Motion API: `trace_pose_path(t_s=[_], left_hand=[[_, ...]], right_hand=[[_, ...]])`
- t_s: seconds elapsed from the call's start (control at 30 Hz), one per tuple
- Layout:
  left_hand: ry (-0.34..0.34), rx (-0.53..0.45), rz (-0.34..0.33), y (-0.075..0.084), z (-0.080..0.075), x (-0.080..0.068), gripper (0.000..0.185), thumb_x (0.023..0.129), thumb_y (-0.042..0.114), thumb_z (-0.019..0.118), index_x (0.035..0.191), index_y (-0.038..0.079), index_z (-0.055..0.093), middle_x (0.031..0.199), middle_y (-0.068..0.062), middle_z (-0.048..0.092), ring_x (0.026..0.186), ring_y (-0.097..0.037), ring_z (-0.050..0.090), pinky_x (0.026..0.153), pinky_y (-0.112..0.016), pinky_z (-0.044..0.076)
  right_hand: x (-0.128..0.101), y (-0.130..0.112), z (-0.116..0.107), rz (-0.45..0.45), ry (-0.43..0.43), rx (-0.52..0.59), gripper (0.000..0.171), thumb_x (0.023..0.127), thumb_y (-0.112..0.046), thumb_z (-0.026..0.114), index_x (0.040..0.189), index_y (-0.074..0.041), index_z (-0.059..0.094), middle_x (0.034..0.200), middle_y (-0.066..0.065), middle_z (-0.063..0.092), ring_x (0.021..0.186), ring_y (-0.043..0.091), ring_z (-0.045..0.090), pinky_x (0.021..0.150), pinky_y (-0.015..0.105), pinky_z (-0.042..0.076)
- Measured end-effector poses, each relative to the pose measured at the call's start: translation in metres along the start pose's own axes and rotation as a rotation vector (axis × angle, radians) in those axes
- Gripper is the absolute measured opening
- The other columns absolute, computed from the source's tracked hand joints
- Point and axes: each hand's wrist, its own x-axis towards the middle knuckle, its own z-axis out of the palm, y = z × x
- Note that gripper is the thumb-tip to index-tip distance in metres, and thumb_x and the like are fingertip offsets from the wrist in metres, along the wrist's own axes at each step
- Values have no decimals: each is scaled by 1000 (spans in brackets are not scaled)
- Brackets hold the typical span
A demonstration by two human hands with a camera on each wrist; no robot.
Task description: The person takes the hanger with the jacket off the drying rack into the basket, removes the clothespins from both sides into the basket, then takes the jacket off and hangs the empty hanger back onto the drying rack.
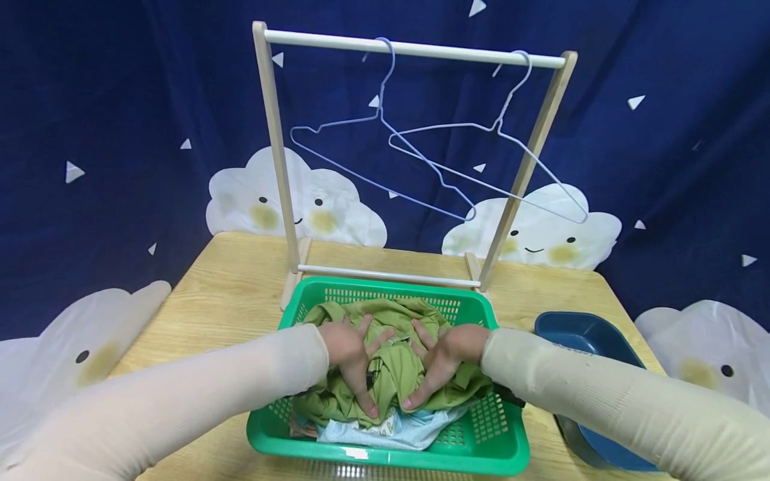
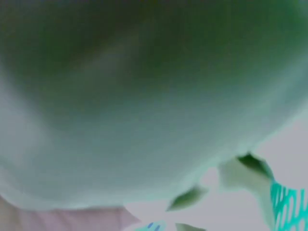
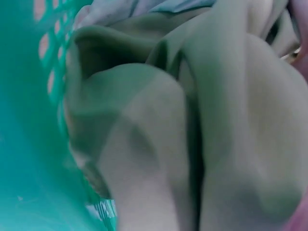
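Observation:
A crumpled green garment [image 1: 394, 361] fills a green plastic basket [image 1: 385, 454] at the table's near edge, over a light blue cloth [image 1: 391, 431]. My left hand [image 1: 351, 364] and right hand [image 1: 442, 364] both lie on the green garment, fingers straight and spread, thumbs pointing inward, with a fold bunched between the two hands. The left wrist view is a close blur of green cloth [image 2: 144, 96], with a bit of basket mesh [image 2: 288, 202] at its lower right. The right wrist view shows folds of the garment [image 3: 216, 120] against the basket wall [image 3: 29, 120].
Behind the basket stands a small wooden clothes rack [image 1: 415, 50] with two wire hangers, one bluish [image 1: 385, 120] and one white [image 1: 499, 133]. A dark blue basin [image 1: 580, 334] sits right of the basket. The wooden table [image 1: 234, 287] backs onto a dark blue curtain with clouds.

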Motion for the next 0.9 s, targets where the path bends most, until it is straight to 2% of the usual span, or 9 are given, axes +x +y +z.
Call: trace_pose_path(t_s=[0.07,0.13,0.3,0.4,0.53,0.7,0.9], left_hand=[[28,-8,-16,0,-1,-4,131,62,93,63,155,50,-19,172,-2,-8,157,-40,11,117,-55,36],[40,-27,-9,-3,-1,-7,130,63,92,64,156,50,-17,172,-3,-6,157,-40,11,118,-58,34],[73,-131,47,-15,-2,-13,127,66,87,68,158,49,-12,173,-2,-1,158,-39,11,117,-67,27],[109,-168,75,-22,-5,-18,126,66,86,70,158,50,-8,173,-1,3,157,-39,15,114,-70,30],[138,-175,106,-31,-11,-26,122,66,87,68,158,52,-6,172,-2,8,157,-37,17,113,-69,33],[159,-203,162,-45,-18,-33,114,71,86,65,158,53,-2,171,-3,14,157,-34,16,117,-65,30],[216,-303,245,-69,-20,-42,102,80,79,62,161,46,9,171,-3,18,156,-35,20,121,-62,26]], right_hand=[[-3,1,1,-4,21,33,121,73,-94,48,164,-25,9,169,-3,-23,156,45,8,123,65,10],[-6,3,1,-16,43,75,121,74,-93,51,164,-24,9,169,-5,-23,156,45,8,122,68,12],[-13,13,2,-87,105,162,117,77,-86,58,164,-24,11,170,-8,-20,157,43,8,120,66,20],[-19,21,2,-143,162,196,113,79,-81,62,164,-23,14,171,-7,-13,156,45,11,120,65,23],[-27,32,3,-222,240,241,111,80,-77,66,163,-22,18,172,-3,-5,154,48,13,119,67,23],[-40,46,4,-317,308,272,110,81,-71,70,164,-23,17,173,4,1,154,51,9,119,69,18],[-51,60,8,-386,397,318,97,89,-69,62,163,-22,20,171,9,12,156,44,13,119,69,21]])
